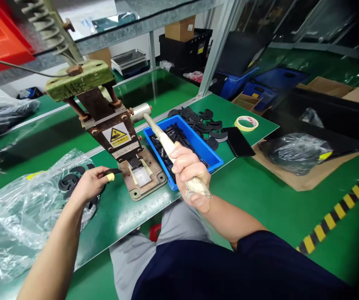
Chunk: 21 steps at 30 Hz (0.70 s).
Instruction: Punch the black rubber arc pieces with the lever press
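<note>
My right hand [192, 173] is wrapped round the tape-covered lever handle [163, 136] of a hand press [104, 112]. The lever slants up and away from my fist to a metal hub on the press's side. My left hand [91, 182] pinches a thin black curved piece [113, 171] just left of the press base [148, 183]. Something yellow covers the thumb tip of that hand. A pale block [140, 176] sits on the base under the ram. Beside the left hand, several black curved pieces [68, 183] lie in and around a clear plastic bag [20, 221].
Right of the press stands a blue bin [212, 160] holding many small black parts. Beyond it lie a pile of black curved pieces [198, 118], a dark phone [238, 141] and a tape roll [246, 123]. A metal shelf post [218, 48] rises behind the green table.
</note>
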{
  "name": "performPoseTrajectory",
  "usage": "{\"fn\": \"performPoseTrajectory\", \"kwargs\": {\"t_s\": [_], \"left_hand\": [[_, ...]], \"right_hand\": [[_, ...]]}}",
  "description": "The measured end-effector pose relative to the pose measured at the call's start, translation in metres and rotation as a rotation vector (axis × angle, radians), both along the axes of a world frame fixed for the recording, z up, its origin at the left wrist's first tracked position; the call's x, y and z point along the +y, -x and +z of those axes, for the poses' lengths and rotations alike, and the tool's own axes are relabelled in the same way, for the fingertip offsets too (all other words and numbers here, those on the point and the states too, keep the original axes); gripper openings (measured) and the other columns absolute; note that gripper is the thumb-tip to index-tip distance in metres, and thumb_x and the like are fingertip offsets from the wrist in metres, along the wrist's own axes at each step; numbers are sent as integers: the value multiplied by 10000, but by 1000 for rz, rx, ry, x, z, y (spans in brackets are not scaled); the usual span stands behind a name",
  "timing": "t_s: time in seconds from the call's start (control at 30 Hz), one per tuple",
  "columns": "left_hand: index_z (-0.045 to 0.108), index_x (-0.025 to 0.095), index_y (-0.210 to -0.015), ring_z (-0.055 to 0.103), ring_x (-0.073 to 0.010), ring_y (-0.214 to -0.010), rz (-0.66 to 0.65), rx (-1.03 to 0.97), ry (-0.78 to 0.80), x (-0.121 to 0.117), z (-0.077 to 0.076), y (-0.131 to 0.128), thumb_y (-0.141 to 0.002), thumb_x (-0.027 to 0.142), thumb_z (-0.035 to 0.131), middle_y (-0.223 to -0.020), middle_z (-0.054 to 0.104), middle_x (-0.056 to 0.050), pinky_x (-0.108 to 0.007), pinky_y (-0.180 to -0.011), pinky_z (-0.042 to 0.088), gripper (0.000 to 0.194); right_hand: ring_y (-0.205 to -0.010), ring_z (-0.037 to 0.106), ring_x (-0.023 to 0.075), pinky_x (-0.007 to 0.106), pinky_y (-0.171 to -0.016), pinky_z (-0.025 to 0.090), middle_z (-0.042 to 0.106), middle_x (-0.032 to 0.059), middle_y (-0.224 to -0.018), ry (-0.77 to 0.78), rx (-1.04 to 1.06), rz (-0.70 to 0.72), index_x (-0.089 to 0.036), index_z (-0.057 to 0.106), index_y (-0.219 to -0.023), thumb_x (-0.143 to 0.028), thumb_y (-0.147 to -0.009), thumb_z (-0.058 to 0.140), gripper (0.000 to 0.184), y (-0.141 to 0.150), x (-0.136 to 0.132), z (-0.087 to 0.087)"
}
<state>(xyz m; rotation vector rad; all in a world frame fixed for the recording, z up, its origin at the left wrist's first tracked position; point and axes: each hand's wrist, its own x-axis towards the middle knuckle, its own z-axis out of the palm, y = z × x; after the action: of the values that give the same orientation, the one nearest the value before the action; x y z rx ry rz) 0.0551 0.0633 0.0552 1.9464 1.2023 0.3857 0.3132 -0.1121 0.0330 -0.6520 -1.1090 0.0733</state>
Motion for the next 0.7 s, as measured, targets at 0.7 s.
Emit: {"fn": "performPoseTrajectory", "kwargs": {"t_s": [0.7], "left_hand": [[531,167,-735,548,-78,-477,435,-309,420,-28,-38,-69,-575,207,820,-581,547,58,-181,-453,513,333]], "right_hand": [[-1046,609,274,575,-1141,366,621,23,-862,-149,-121,77,-274,592,-927,-472,-718,553,291,-2,-4,16]]}}
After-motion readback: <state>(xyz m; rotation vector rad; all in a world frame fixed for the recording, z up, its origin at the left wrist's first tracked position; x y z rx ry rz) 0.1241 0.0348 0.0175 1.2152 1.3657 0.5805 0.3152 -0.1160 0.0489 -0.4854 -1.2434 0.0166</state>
